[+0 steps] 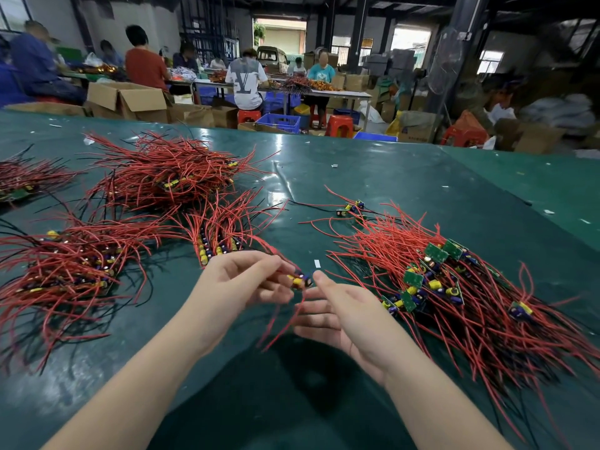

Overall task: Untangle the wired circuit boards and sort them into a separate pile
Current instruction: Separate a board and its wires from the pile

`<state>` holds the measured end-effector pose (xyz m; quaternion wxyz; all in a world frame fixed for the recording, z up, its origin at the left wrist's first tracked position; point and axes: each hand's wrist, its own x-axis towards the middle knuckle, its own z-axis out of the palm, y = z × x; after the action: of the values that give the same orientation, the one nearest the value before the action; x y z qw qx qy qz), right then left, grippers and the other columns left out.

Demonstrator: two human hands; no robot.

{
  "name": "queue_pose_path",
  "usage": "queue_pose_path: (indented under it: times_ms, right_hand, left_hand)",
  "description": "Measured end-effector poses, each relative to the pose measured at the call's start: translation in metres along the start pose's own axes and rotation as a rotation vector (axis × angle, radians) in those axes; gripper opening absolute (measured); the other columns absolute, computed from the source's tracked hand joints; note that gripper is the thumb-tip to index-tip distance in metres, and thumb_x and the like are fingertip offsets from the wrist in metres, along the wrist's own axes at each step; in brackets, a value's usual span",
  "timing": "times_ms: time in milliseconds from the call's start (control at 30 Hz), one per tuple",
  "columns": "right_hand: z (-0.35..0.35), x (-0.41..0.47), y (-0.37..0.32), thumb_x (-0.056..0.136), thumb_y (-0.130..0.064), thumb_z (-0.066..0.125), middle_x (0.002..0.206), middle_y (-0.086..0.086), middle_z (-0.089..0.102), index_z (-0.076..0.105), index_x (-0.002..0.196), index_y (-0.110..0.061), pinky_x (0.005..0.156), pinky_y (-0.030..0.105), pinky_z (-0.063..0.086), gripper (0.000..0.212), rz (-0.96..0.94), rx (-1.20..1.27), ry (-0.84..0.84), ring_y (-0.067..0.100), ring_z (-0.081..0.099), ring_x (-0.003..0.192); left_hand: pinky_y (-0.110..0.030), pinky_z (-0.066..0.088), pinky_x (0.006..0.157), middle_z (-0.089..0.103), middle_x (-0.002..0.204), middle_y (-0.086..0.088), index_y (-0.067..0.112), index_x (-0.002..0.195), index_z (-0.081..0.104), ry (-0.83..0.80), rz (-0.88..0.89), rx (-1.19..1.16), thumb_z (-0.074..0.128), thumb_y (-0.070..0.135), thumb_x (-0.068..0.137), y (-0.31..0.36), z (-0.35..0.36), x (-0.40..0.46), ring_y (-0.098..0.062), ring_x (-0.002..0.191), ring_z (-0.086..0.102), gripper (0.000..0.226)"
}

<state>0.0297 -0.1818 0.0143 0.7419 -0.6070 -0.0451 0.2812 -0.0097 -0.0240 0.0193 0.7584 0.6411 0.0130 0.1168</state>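
Head | left hand (240, 280) fingers pinch circuit board (300, 280) | right hand (341, 315) fingers apart

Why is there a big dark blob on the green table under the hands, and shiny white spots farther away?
Head view: the dark blob is a shadow on the green table cover; the white patches are glare from the bright doorway; the wide lens bends the table edge.

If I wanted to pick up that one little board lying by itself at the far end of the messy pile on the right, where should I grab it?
Pinch the lone circuit board by its two edges, coming straight down from above. It lies apart from the tangled pile, so nothing crowds it there. Probably avoid pulling its thin wires: they trail loose across the green table and could snag or strain.
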Motion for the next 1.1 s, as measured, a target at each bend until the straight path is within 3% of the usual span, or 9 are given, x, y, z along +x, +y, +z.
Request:
queue_pose_path:
  times_ms: [233, 433, 567, 700, 800, 933, 967, 1033, 1100]
  right_hand:
    - [-0.005, 0.003, 0.001, 0.095, -0.031, 0.058, 0.086, 0.024, 0.064, 0.045, 0.113, 0.006, 0.058, 0.033, 0.059, 0.043, 0.060, -0.095, 0.053, 0.029, 0.069, 0.061]
    - [-0.002, 0.001, 0.002, 0.097, -0.029, 0.054, 0.094, 0.032, 0.063, 0.046, 0.116, -0.002, 0.058, 0.036, 0.059, 0.034, 0.195, 0.158, -0.079, 0.041, 0.070, 0.072]
    - [-0.002, 0.004, 0.003, 0.098, -0.023, 0.054, 0.101, 0.031, 0.067, 0.057, 0.111, 0.004, 0.063, 0.034, 0.060, 0.031, 0.134, 0.188, -0.093, 0.033, 0.071, 0.074]
    - [-0.006, 0.007, 0.006, 0.096, -0.008, 0.053, 0.084, 0.017, 0.072, 0.059, 0.110, 0.011, 0.064, 0.027, 0.059, 0.024, -0.007, 0.175, -0.055, 0.024, 0.071, 0.069]
    - [-0.008, 0.007, 0.006, 0.093, -0.006, 0.059, 0.073, 0.012, 0.072, 0.059, 0.105, 0.010, 0.060, 0.024, 0.058, 0.020, -0.029, 0.162, -0.032, 0.019, 0.069, 0.061]
    - [-0.005, 0.003, 0.005, 0.073, -0.014, 0.078, 0.070, 0.010, 0.072, 0.057, 0.100, 0.002, 0.055, 0.020, 0.054, 0.037, -0.027, 0.080, -0.023, 0.014, 0.067, 0.055]
    - [-0.005, 0.004, 0.006, 0.067, -0.015, 0.080, 0.070, 0.009, 0.072, 0.057, 0.099, 0.001, 0.057, 0.023, 0.056, 0.043, -0.016, 0.074, -0.020, 0.016, 0.068, 0.057]
    - [-0.007, 0.005, 0.004, 0.073, -0.002, 0.076, 0.060, 0.006, 0.069, 0.056, 0.097, 0.002, 0.062, 0.028, 0.060, 0.031, -0.009, 0.110, 0.001, 0.018, 0.068, 0.055]
    - [-0.011, 0.006, 0.001, 0.082, 0.007, 0.066, 0.055, 0.003, 0.066, 0.055, 0.102, 0.002, 0.062, 0.028, 0.059, 0.024, -0.022, 0.160, 0.046, 0.015, 0.065, 0.049]
  left_hand:
    - [-0.017, 0.052, 0.054, 0.067, 0.064, -0.011, 0.007, 0.072, 0.077, -0.119, -0.054, -0.058, 0.058, 0.020, 0.077, -0.001, 0.006, -0.004, -0.013, 0.054, 0.064, 0.023]
    - [-0.014, 0.052, 0.053, 0.069, 0.067, -0.007, 0.008, 0.070, 0.078, -0.042, -0.118, -0.307, 0.055, 0.018, 0.072, 0.003, 0.008, -0.002, -0.009, 0.055, 0.065, 0.025]
    - [-0.011, 0.049, 0.046, 0.069, 0.064, -0.006, 0.006, 0.067, 0.078, -0.105, -0.215, -0.353, 0.055, 0.020, 0.072, 0.002, 0.007, -0.004, -0.008, 0.051, 0.065, 0.027]
    - [-0.011, 0.050, 0.047, 0.073, 0.069, -0.008, 0.008, 0.075, 0.079, -0.191, -0.236, -0.279, 0.069, 0.023, 0.070, -0.004, 0.003, 0.000, -0.009, 0.056, 0.068, 0.019]
    - [-0.010, 0.047, 0.047, 0.073, 0.073, -0.006, 0.010, 0.083, 0.079, -0.332, -0.195, -0.207, 0.085, 0.043, 0.059, -0.008, 0.000, 0.000, -0.006, 0.058, 0.067, 0.041]
    - [-0.009, 0.040, 0.042, 0.074, 0.078, -0.004, 0.015, 0.093, 0.078, -0.481, -0.178, -0.143, 0.078, 0.052, 0.068, -0.005, 0.003, -0.007, -0.005, 0.055, 0.064, 0.044]
    - [-0.009, 0.032, 0.037, 0.075, 0.080, -0.002, 0.021, 0.099, 0.077, -0.455, -0.157, -0.108, 0.074, 0.054, 0.072, -0.004, 0.005, -0.007, -0.005, 0.049, 0.061, 0.043]
    - [-0.016, 0.014, 0.032, 0.075, 0.088, -0.007, 0.033, 0.109, 0.072, -0.257, -0.070, -0.080, 0.063, 0.050, 0.080, -0.005, 0.006, -0.004, -0.006, 0.035, 0.049, 0.035]
    - [-0.012, 0.013, 0.032, 0.074, 0.090, -0.014, 0.028, 0.112, 0.068, 0.018, 0.115, -0.106, 0.053, 0.031, 0.092, -0.005, 0.002, 0.001, -0.009, 0.031, 0.043, 0.025]
